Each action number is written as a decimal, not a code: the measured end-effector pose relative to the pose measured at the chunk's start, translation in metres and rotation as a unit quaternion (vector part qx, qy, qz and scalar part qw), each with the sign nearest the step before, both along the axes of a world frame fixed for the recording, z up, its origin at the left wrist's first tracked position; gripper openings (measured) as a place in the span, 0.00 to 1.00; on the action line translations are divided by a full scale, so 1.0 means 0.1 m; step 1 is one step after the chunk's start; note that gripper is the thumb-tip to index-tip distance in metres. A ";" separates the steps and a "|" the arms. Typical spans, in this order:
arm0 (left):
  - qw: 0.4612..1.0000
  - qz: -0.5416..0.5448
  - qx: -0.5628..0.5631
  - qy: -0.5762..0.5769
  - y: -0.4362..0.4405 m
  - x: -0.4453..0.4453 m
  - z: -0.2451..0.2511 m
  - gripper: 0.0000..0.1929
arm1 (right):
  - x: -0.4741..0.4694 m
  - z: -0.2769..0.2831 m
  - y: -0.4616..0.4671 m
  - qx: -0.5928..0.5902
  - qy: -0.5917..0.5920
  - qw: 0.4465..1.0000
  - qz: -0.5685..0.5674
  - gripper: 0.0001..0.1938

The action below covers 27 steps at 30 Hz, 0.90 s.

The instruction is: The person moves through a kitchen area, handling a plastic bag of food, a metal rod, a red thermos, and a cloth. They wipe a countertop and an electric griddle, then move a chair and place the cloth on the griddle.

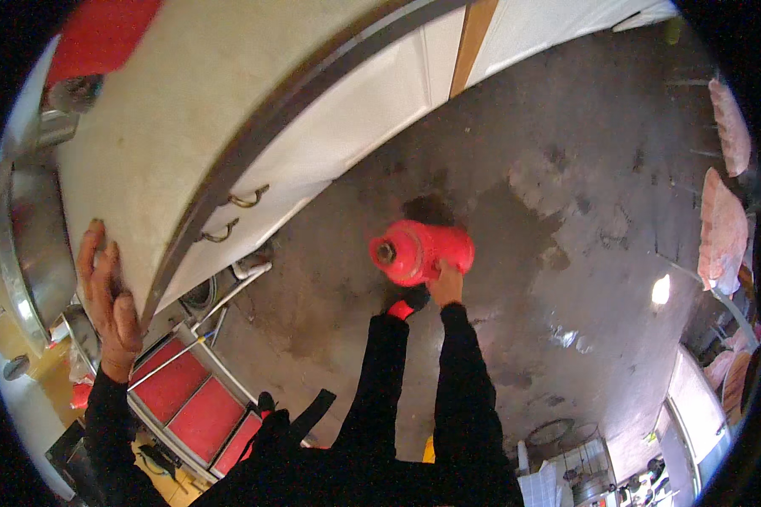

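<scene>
My right hand (446,283) grips the side of a red thermos jug (408,247), above the dark floor. The jug is tilted, with its neck towards the left and a dark round stopper or opening (387,253) at that end. Part of the grip is hidden behind my fingers. My left hand (109,301) holds nothing; its fingers are apart and it rests at the corner of a beige countertop (184,95) with a dark rim. One of my feet, in a dark shoe (418,298), shows just below the jug.
Below the countertop are white cabinet doors (361,120) with curved metal pulls (248,197). Red-panelled cabinet doors (196,405) and a pale pipe (228,298) lie at lower left. A large stainless-steel basin (41,234) stands far left. The stained floor (545,272) has a wet-looking patch.
</scene>
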State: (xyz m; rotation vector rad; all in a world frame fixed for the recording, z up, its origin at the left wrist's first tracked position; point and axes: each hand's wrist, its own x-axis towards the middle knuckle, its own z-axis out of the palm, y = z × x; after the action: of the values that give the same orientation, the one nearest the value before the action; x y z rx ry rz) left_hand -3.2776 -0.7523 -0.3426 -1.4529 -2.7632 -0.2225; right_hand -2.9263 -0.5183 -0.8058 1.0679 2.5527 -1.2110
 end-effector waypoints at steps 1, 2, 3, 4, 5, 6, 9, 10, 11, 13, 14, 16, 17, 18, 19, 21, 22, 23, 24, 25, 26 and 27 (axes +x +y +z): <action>0.999 0.003 0.032 -0.019 -0.01 0.05 0.01 0.23 | 0.00 0.20 0.00 -0.045 -0.008 0.999 -0.006 0.19; 0.999 0.003 0.027 -0.020 0.01 0.07 0.01 0.23 | 0.10 0.34 0.04 -0.057 -0.024 0.998 -0.012 0.21; 1.000 -0.001 0.024 -0.020 0.06 0.06 0.02 0.22 | 0.22 0.40 0.06 -0.068 -0.034 0.996 -0.037 0.22; 1.000 0.008 0.016 -0.013 0.05 0.09 0.06 0.22 | 0.29 0.59 0.04 -0.082 -0.027 0.994 -0.065 0.24; 1.000 0.014 0.017 -0.010 0.03 0.10 0.02 0.21 | 0.38 0.73 0.05 -0.081 -0.056 0.991 -0.090 0.26; 1.000 0.017 0.015 -0.007 0.03 0.10 0.02 0.21 | 0.49 0.87 0.05 -0.115 -0.094 0.981 -0.125 0.27; 0.999 0.036 -0.004 0.011 0.06 0.18 0.09 0.21 | 0.54 1.59 0.04 -0.110 -0.060 0.968 -0.219 0.24; 0.999 0.037 0.008 0.010 0.11 0.18 0.09 0.21 | 0.68 1.71 0.05 -0.108 -0.060 0.964 -0.235 0.23; 0.999 0.027 0.013 0.014 0.13 0.17 0.08 0.21 | 0.82 1.82 0.04 -0.106 -0.059 0.961 -0.250 0.22; 0.999 0.015 0.018 0.023 0.14 0.17 0.07 0.21 | 1.05 2.05 0.03 -0.068 -0.011 0.959 -0.273 0.18; 0.999 0.014 0.035 0.012 0.17 0.19 0.09 0.21 | 1.15 2.15 0.02 -0.051 0.013 0.957 -0.284 0.17; 0.999 0.012 0.040 0.003 0.18 0.19 0.12 0.21 | 1.28 2.44 0.06 -0.123 0.062 0.927 -0.348 0.17; 0.999 0.010 0.044 -0.002 0.18 0.19 0.10 0.22 | 1.34 2.58 0.09 -0.158 0.087 0.908 -0.378 0.16; 0.999 0.006 0.048 0.004 0.15 0.19 0.12 0.22 | 1.35 2.80 0.15 -0.084 0.128 0.940 -0.306 0.15; 0.998 0.001 0.062 0.004 0.13 0.19 0.10 0.22 | 1.31 3.15 0.24 -0.008 0.163 0.960 -0.229 0.14; 0.996 -0.006 0.083 0.009 0.11 0.18 0.11 0.23 | 1.08 3.87 0.43 0.138 0.226 0.962 -0.065 0.12; 0.996 -0.010 0.088 0.011 0.14 0.16 0.10 0.23 | 0.97 4.07 0.43 0.025 0.275 0.941 -0.193 0.08; 0.996 -0.012 0.091 0.015 0.16 0.15 0.10 0.23 | 0.86 4.27 0.43 -0.075 0.345 0.878 -0.323 0.05; 0.996 -0.013 0.092 0.018 0.15 0.14 0.09 0.23 | 0.88 4.39 0.52 -0.087 0.314 0.880 -0.345 0.05; 0.996 -0.012 0.092 0.019 0.15 0.13 0.08 0.23 | 0.89 4.52 0.59 -0.099 0.283 0.880 -0.367 0.06; 0.996 -0.011 0.091 0.020 0.14 0.12 0.07 0.23 | 0.86 4.64 0.63 -0.140 0.348 0.845 -0.381 0.07; 0.996 -0.008 0.089 0.019 0.14 0.12 0.08 0.23 | 0.84 4.75 0.70 -0.142 0.356 0.840 -0.384 0.06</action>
State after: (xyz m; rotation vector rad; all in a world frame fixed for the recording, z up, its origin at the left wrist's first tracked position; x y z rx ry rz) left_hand -3.2653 -0.7379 -0.3347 -1.4202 -2.6240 -0.4247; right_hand -2.8427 -0.4483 -0.3304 1.9364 2.2213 -2.4970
